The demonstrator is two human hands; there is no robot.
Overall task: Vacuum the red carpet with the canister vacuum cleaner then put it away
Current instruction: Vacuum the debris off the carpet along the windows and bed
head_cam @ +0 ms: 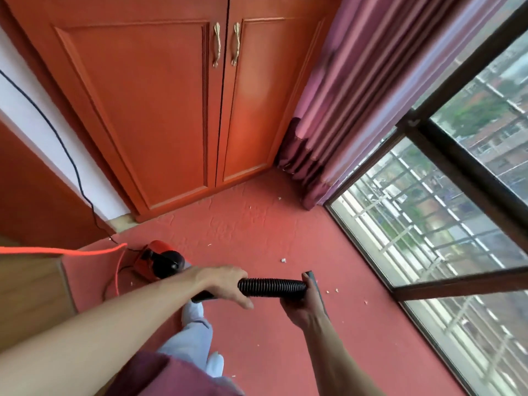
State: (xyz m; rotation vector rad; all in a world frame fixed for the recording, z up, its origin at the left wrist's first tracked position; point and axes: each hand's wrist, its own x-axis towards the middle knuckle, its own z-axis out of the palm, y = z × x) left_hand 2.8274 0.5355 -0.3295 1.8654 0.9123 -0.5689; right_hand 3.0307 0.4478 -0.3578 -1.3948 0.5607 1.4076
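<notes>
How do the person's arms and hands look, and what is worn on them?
The left forearm and right forearm are bare: no sleeves. The left hand and right hand show no gloves, rings, watch or bracelet. A maroon garment shows at the bottom edge.

red carpet (285,224): matt, surface rough and wrinkly toward far edge. hose (274,287): black plastic, ribbed, slight shine on ridges. canister vacuum (154,260) at carpet's left edge: glossy red and black plastic. cupboard doors (171,110): wood painted orange-red, smooth, satin finish. handles (216,44): pale brassy metal (kinda ornate). curtain (357,95) at carpet's far corner: purple cloth, silky sheen, pleated. window frame (457,172): dark brown, smooth, material hard to call. cabinet (28,281) at left: light wood grain, matt.
</notes>
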